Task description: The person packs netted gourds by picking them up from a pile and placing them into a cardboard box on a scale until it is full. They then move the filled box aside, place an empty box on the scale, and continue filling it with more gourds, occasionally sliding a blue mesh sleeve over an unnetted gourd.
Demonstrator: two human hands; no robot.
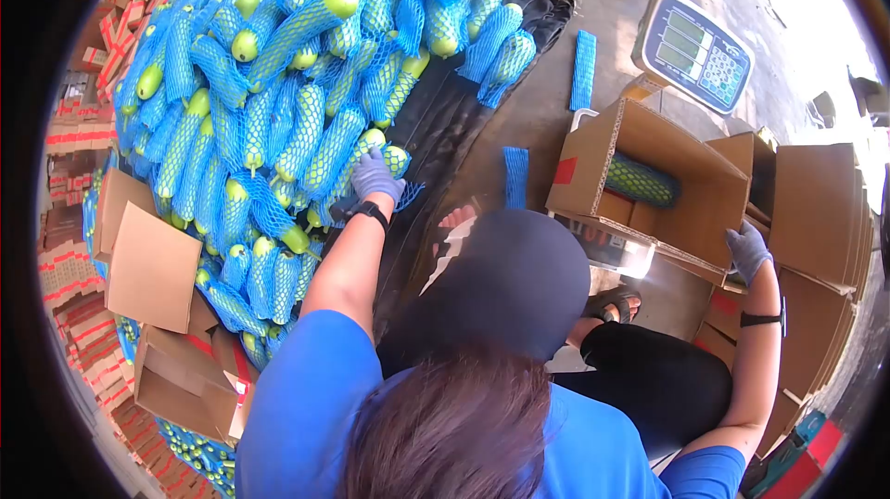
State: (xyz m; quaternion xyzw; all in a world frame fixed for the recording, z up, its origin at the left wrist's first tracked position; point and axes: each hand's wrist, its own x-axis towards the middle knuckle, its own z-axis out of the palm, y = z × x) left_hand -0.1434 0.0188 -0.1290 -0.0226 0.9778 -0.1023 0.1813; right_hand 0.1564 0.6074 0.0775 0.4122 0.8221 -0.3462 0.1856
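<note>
While the scene is broadest at far left, note the pile of netted gourds (306, 133), sheathed in blue mesh and heaped over the left side of your view, partly on a dark sheet (443, 123). Second in size are the stacked cartons (816, 211) at right. Before them stands the open carton (712, 204), tilted toward you, with one netted gourd lying inside (640, 181). Just beyond it rises the scale display (695, 54). Your right hand (747, 250), gloved, pinches the carton's near right edge. Your left hand (377, 176), likewise gloved, lies on the right margin of the pile, its fingers slightly parted, beside a gourd's pale green end (397, 159); whether they grip anything you cannot tell. Smallest are two flat blue net sleeves, one (583, 70) on the far floor, the other (515, 177) nearer, between pile and carton.
</note>
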